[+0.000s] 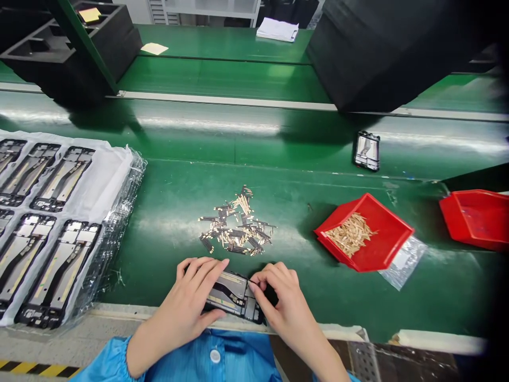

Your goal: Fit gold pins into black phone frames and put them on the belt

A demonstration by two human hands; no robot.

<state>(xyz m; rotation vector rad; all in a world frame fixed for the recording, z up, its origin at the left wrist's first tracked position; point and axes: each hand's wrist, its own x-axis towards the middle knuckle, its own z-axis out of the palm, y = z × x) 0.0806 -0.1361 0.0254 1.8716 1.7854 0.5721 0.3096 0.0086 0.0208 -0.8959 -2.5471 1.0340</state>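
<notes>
A phone mid-frame (235, 293) lies at the bench's near edge, its inner side up, with a black flex cable across it. My left hand (194, 294) wraps round its left end, fingers along the far side and thumb along the near side. At its right end, my right hand (281, 294) is closed in a pinch over the far corner; whatever is between those fingertips is too small to make out. Just beyond the phone is a loose pile of small black and gold strips (238, 233).
Left, a white tray (105, 180) holds several phone frames. To the right are a red bin (387, 233) with small tan strips, a plastic bag (403, 262) and another red bin (477, 220). A small device (367, 151) lies farther back. Black crates (382, 53) stand behind.
</notes>
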